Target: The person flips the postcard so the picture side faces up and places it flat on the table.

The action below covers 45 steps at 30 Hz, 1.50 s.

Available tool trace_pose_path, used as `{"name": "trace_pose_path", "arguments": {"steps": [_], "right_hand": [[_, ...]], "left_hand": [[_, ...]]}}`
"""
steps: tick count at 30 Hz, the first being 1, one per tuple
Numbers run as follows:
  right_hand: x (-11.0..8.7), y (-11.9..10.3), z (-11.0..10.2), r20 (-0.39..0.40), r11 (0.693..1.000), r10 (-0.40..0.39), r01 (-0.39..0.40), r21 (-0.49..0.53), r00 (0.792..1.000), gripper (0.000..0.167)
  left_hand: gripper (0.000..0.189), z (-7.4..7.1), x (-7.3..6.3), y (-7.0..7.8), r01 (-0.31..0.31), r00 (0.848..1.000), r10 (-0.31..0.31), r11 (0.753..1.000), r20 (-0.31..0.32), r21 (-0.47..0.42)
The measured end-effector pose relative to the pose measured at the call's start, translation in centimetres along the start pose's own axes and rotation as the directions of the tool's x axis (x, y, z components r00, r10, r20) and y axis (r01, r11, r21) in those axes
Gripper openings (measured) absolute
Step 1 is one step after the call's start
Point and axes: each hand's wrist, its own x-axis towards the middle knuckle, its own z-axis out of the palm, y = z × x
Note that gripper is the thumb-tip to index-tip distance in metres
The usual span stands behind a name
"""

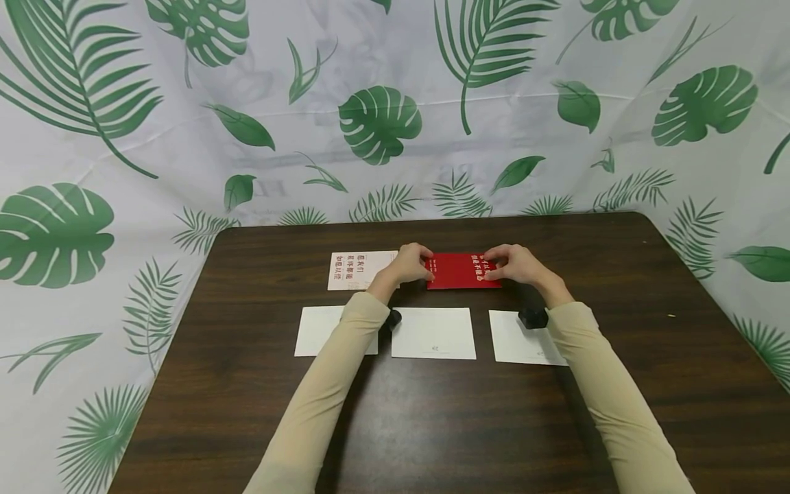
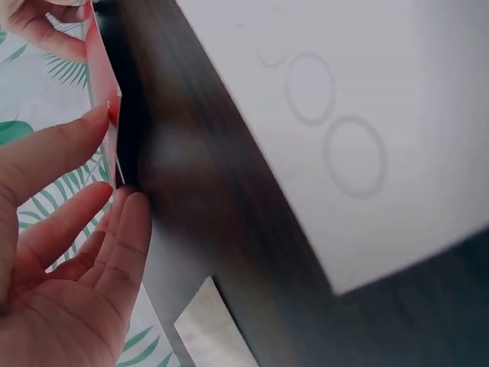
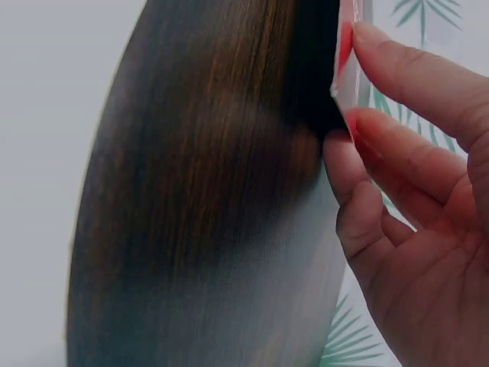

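Note:
A red card with white lettering is held between both hands, over the far half of the table. At its left end, my left hand pinches it between thumb and fingers. My right hand grips the opposite end in the same way. Both wrist views show the red card nearly edge-on, thumb on one face and fingers along the lower edge. Just left of it lies a white card with red lettering, partly covered by my left hand.
Nearer to me, three white cards lie in a row: a left one, a middle one and a right one. My forearms pass over the outer two. Behind the dark wooden table hangs a leaf-patterned cloth.

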Motion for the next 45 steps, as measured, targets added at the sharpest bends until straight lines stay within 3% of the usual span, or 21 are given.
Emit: {"name": "trace_pose_path", "arguments": {"steps": [15, 25, 32, 38, 45], "right_hand": [[0.3, -0.2, 0.4, -0.026, 0.999, -0.013, 0.012, -0.036, 1.0, 0.047], [0.0, -0.1, 0.8, -0.052, 0.996, -0.075, 0.072, -0.056, 0.996, 0.043], [-0.1, -0.1, 1.0, -0.067, 0.995, -0.087, 0.083, -0.049, 0.994, 0.043], [0.0, 0.0, 1.1, -0.068, 0.995, -0.086, 0.083, -0.057, 0.994, 0.043], [-0.1, -0.2, 0.9, -0.057, 0.995, -0.081, 0.077, -0.062, 0.995, 0.043]], "left_hand": [[0.048, 0.4, 0.6, 0.6, -0.018, 1.0, 0.018, 0.987, -0.004, 0.159], [0.045, 0.4, 0.6, 0.9, -0.011, 0.999, 0.002, 0.954, 0.032, 0.299], [0.013, 0.5, 0.4, 1.2, -0.027, 0.999, 0.015, 0.925, 0.035, 0.379], [0.02, 0.5, 0.3, 1.2, -0.001, 1.0, -0.007, 0.921, 0.018, 0.389], [0.034, 0.5, 0.3, 0.7, 0.023, 1.0, -0.019, 0.962, -0.017, 0.271]]}}
